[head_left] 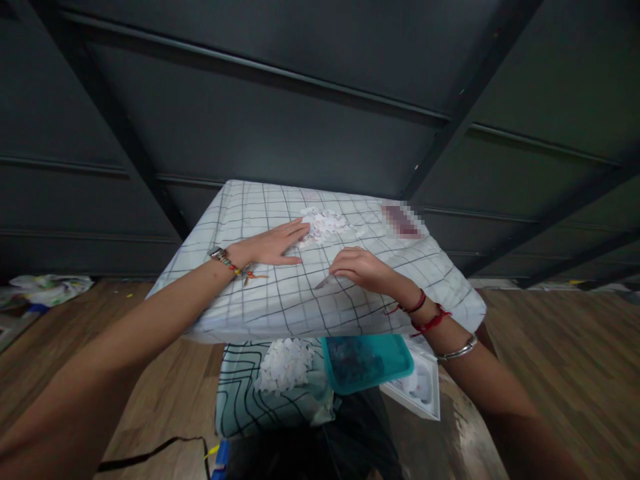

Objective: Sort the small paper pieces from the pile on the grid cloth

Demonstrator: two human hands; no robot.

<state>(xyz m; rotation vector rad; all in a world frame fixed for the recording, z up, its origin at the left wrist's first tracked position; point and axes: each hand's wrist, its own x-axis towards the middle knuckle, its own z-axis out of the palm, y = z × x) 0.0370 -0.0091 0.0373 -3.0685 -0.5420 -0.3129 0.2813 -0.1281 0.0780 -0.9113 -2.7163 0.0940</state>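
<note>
A loose heap of small white pieces (pixel 327 223), like bits of paper, lies on the white cloth with dark grid lines (pixel 280 303). My left hand (pixel 274 245) rests with stretched fingers at the heap's left edge, its fingertips touching the pieces. To the right and nearer me, my right hand (pixel 362 268) is closed on a thin, pointed grey tool (pixel 321 283). Its tip points down and left toward the cloth. The fingers hide the rest of the tool, and I cannot make out its exact kind.
Below the table's front edge are another white heap (pixel 285 365) on a dark-striped green cloth (pixel 235 393), a teal tray (pixel 336 380) with dark contents and a white box (pixel 431 407). A blurred reddish item (pixel 403 221) lies at the back right. Dark panels (pixel 280 127) stand behind.
</note>
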